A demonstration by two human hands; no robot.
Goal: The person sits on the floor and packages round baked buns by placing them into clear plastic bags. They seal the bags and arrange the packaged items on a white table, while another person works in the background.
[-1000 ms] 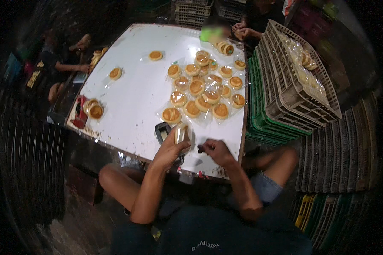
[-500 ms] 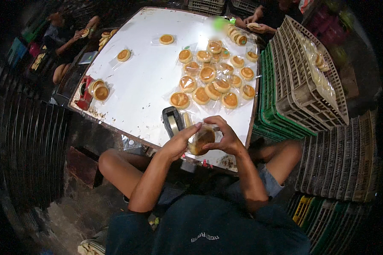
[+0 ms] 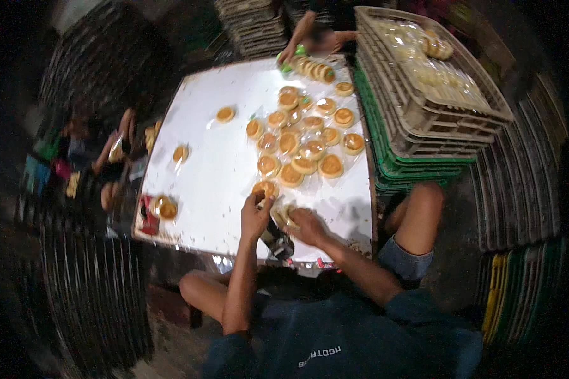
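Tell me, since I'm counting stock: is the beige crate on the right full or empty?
Partly filled: clear-wrapped buns lie inside the beige crate.

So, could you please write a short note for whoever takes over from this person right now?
Left hand: at the near table edge, fingers on a round golden bun in a clear plastic wrapper.
Right hand: beside it, holding another wrapped bun; a dark handheld tool lies just below the hands.
White table: a cluster of wrapped buns in the middle, a few loose ones to the left.
Beige plastic crate on the right already holds bagged buns.
Left: the buns on the table.
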